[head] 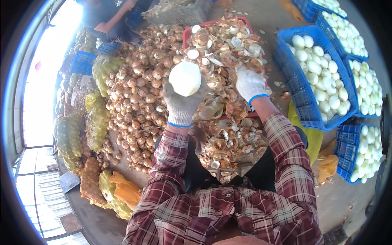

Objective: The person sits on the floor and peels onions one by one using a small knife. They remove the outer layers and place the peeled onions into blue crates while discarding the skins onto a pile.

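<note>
A large peeled white onion [185, 78] rests in my left hand [183, 111], which wears a white knitted glove with a blue cuff and is closed around the onion's lower side. To the right, my right hand [251, 83], in a matching glove, is held with curled fingers over the peelings. A thin pale strip lies just left of its fingertips; I cannot tell whether it is a blade or a peel, or whether the hand grips it. Beneath both hands stands a red plastic crate [185, 39] heaped with onion skins [225, 39] and white onion scraps.
Unpeeled brown onions [137, 98] form a large pile at left, beside filled mesh sacks [98, 122]. Blue crates [306, 101] of peeled onions [324, 76] line the right. More skins [226, 137] lie between my knees. Another person [105, 26] sits at upper left near a grey crate [180, 18].
</note>
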Available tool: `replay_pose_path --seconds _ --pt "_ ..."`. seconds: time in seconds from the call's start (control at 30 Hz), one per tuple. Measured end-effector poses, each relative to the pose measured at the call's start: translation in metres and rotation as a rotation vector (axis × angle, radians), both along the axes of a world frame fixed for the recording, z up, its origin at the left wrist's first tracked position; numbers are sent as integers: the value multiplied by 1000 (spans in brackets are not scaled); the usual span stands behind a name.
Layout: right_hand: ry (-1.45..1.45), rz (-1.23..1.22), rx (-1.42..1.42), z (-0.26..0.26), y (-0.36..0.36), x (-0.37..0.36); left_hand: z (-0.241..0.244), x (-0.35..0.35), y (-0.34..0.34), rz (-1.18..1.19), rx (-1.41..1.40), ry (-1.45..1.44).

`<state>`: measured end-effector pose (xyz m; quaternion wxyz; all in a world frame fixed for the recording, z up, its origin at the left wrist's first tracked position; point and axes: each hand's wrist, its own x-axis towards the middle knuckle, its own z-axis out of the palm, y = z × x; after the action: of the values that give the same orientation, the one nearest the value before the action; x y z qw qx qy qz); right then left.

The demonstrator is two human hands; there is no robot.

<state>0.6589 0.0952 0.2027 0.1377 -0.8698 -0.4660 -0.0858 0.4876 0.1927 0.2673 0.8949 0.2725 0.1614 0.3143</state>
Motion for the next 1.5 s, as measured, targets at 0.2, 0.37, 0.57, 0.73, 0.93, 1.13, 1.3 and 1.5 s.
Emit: replay_pose_path --seconds 0.2,0.37,0.57,0.73,0.93,1.13,1.3,1.5 --pt "70 176 209 58 -11 -22 -10 -3 3 50 276 192" --pt "-84 307 174 73 -14 -39 0 -3 -4 -47 385 240" --pt "93 226 -66 47 -11 -25 -2 -14 4 -22 465 425" --pt "147 164 -209 39 -34 7 0 -7 14 120 555 285" --pt "343 340 -206 39 -43 -26 -14 6 -8 -223 241 128" --pt "183 601 -114 37 -60 -45 49 112 -52 -522 488 426" --pt "302 482 -31 32 -49 -31 116 211 -79 -230 334 183" --pt "974 501 15 79 -68 -5 84 139 -115 8 1129 290"
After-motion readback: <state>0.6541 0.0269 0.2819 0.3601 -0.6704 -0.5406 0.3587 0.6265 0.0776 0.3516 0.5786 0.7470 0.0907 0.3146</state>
